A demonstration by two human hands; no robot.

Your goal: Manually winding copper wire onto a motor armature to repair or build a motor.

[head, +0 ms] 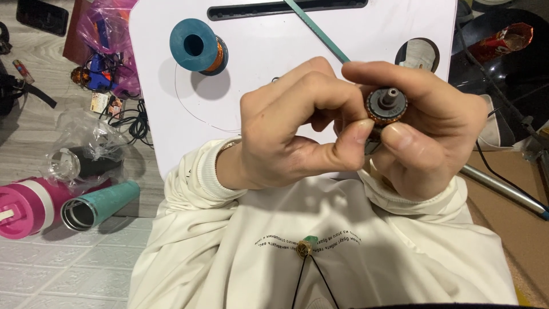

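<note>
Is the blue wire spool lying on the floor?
No, the spool sits on the white board, above the hands holding the small motor rotor.

One teal spool of copper wire [197, 46], one small round copper-wound motor armature [387, 106], one pink insulated bottle [26, 207], one teal metal tumbler [100, 205].

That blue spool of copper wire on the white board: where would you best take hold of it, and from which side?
Grip the spool by its blue top flange, coming straight down from above. It seems to stand on end with the flange and centre hole facing up, and the white board is bare around it. Pinching the rim likely spares the copper winding below. Both hands are busy with the small motor rotor.
</note>
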